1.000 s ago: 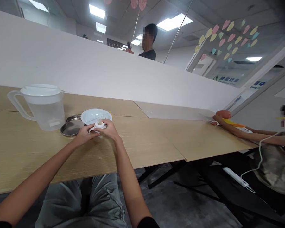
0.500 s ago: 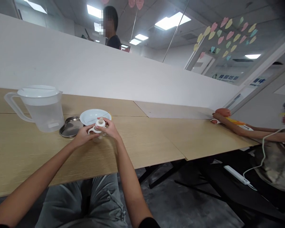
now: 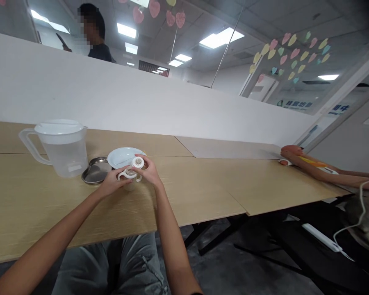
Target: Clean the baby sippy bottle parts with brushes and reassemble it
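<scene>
Both my hands are together above the wooden table [image 3: 190, 192], holding a white two-handled baby bottle [image 3: 131, 174] with a teat-like top. My left hand [image 3: 112, 183] grips its handle side and lower body, and my right hand [image 3: 149, 170] holds the top collar. The bottle's lower part is translucent and partly hidden by my fingers. Just behind my hands lies a pale blue-white plate [image 3: 123, 157]. A steel dish [image 3: 96, 171] sits to the left of my left hand, and a clear plastic jug with a white lid [image 3: 64, 149] stands beyond it.
A white partition [image 3: 141, 98] runs along the table's far side, with a person [image 3: 96, 35] holding a phone beyond it. At the right, a seated person's arm [image 3: 320, 169] rests on the table near an orange object [image 3: 290, 150]. A white power strip [image 3: 321, 237] lies below.
The bottle's top has tilted toward my right hand. The whole view has shifted slightly, and the person behind the partition appears farther left.
</scene>
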Tool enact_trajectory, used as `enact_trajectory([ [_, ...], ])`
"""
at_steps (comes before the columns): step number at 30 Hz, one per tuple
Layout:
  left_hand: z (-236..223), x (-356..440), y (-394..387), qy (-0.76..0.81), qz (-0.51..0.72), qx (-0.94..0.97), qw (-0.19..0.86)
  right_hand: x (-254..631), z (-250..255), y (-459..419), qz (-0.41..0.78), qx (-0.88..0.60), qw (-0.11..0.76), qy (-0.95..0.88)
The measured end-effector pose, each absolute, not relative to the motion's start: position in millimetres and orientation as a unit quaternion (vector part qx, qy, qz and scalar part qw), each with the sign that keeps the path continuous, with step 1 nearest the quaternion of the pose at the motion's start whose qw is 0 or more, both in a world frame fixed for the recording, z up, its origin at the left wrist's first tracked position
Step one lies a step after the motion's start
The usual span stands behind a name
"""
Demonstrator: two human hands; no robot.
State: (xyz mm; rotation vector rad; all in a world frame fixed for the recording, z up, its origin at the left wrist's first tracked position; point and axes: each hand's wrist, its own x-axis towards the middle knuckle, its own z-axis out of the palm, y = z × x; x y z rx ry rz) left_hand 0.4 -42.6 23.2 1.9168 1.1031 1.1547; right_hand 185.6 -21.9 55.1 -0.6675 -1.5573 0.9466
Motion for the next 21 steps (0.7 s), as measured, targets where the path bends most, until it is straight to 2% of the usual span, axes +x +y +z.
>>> enact_trajectory([
  [4, 22, 1, -43, 0.408, 0.442, 0.731, 0.323, 183, 61, -28, 0.398, -0.244, 0.622, -0.628],
  [10, 18, 0, -40, 0.394, 0.451, 0.726, 0.338, 178, 69, -30, 0.446, -0.197, 0.740, -0.463],
  [15, 12, -2, -37, 0.404, 0.438, 0.731, 0.333, 178, 71, -30, 0.481, -0.183, 0.772, -0.373],
  [21, 10, -2, -38, 0.405, 0.444, 0.729, 0.327, 175, 67, -21, 0.486, -0.189, 0.773, -0.361],
])
